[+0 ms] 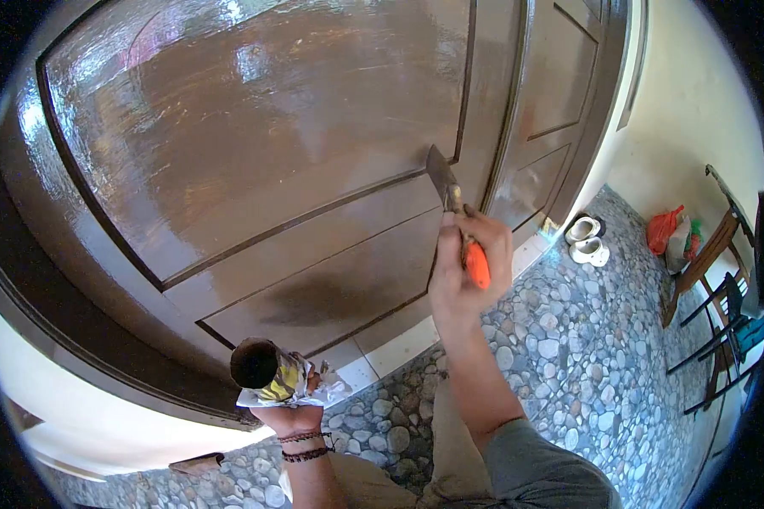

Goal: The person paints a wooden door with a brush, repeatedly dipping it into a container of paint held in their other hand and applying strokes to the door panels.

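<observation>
My right hand [460, 270] grips a paintbrush [452, 204] by its orange handle. The brush's flat bristle end touches the glossy brown wooden door [255, 144] at a panel's moulded edge. My left hand [290, 414], with dark bead bracelets on the wrist, holds a small open can [261, 366] wrapped in a white rag. The can is low, near the door's bottom rail, and its inside looks dark.
A pebble-patterned floor [569, 339] spreads below. White sandals [587, 239] lie by the doorframe. An orange bag [664, 229] sits against the cream wall at the right, next to wooden chairs [721, 288]. My knees in tan trousers are at the bottom.
</observation>
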`<move>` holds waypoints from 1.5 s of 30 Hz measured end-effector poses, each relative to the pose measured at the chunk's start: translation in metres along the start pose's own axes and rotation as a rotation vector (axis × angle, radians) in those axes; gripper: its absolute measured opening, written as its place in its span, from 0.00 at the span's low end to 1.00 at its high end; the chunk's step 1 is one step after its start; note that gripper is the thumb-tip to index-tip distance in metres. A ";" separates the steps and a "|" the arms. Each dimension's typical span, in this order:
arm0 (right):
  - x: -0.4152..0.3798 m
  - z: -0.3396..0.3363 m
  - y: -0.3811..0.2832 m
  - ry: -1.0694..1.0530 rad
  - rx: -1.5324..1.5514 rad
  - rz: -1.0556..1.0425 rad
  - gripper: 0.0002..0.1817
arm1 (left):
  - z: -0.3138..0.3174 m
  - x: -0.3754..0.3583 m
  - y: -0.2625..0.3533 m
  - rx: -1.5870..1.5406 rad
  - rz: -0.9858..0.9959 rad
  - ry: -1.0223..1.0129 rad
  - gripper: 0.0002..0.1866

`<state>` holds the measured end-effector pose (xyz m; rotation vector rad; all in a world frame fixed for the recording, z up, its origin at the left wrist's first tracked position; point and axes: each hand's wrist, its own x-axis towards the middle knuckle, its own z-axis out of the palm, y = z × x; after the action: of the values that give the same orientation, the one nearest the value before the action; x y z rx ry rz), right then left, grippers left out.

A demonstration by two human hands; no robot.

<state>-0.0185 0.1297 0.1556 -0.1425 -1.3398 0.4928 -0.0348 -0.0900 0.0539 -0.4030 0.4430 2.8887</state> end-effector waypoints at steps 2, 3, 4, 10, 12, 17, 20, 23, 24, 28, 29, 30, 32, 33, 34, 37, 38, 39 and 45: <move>-0.007 0.006 0.000 -0.100 -0.040 -0.006 0.12 | -0.001 0.000 0.001 0.016 -0.001 0.001 0.26; -0.011 0.010 -0.010 -0.135 -0.025 -0.038 0.12 | -0.001 0.000 0.002 0.035 -0.005 0.002 0.27; -0.018 0.013 -0.021 -0.134 -0.028 -0.039 0.12 | -0.001 0.000 0.001 0.036 -0.007 0.002 0.27; -0.032 0.006 -0.037 -0.144 0.199 0.015 0.09 | -0.001 0.000 0.004 0.018 -0.017 -0.018 0.26; -0.032 0.006 -0.020 0.056 0.201 0.191 0.07 | -0.005 0.002 0.006 -0.019 -0.056 -0.062 0.26; -0.041 0.018 -0.023 0.021 0.219 0.259 0.06 | -0.002 0.001 0.006 -0.014 -0.018 0.044 0.26; -0.046 0.015 -0.032 0.042 0.313 0.250 0.05 | -0.003 0.001 0.004 -0.006 0.013 0.099 0.26; -0.042 0.012 -0.021 0.111 0.330 0.370 0.05 | -0.004 0.004 0.006 -0.018 0.027 0.102 0.26; -0.041 0.012 -0.021 0.180 0.344 0.498 0.05 | -0.005 0.004 0.006 -0.035 0.019 0.085 0.26; -0.044 0.012 -0.044 -0.117 0.261 0.187 0.06 | -0.004 0.001 0.008 -0.021 -0.021 0.034 0.27; -0.044 0.011 -0.050 -0.146 0.298 0.115 0.06 | -0.007 0.002 0.009 -0.024 -0.037 -0.043 0.27; -0.042 0.011 -0.051 -0.152 0.307 0.118 0.06 | -0.010 0.003 0.010 -0.026 -0.053 -0.117 0.27; -0.038 0.007 -0.050 -0.060 0.286 0.163 0.06 | -0.012 0.005 0.011 -0.047 -0.027 -0.093 0.27; -0.034 0.010 -0.048 0.009 0.238 0.225 0.06 | -0.011 0.005 0.012 -0.076 -0.033 -0.077 0.26; -0.029 0.014 -0.046 0.004 0.250 0.224 0.06 | -0.011 0.004 0.012 -0.107 -0.038 -0.066 0.26; -0.021 0.022 -0.055 -0.124 0.132 0.014 0.08 | -0.009 0.002 0.014 -0.086 -0.052 -0.038 0.26; -0.024 0.026 -0.066 -0.185 0.165 -0.016 0.08 | -0.008 0.003 0.015 -0.072 -0.059 -0.036 0.26; -0.029 0.030 -0.080 -0.245 0.196 -0.046 0.09 | -0.023 0.008 0.016 -0.074 -0.089 -0.200 0.28; -0.045 0.028 -0.123 -0.424 0.598 -0.085 0.13 | -0.010 0.001 0.013 -0.081 0.021 -0.174 0.29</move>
<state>-0.0203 -0.0033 0.1680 0.5358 -1.5404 0.8617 -0.0364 -0.1053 0.0477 -0.1572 0.3041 2.9365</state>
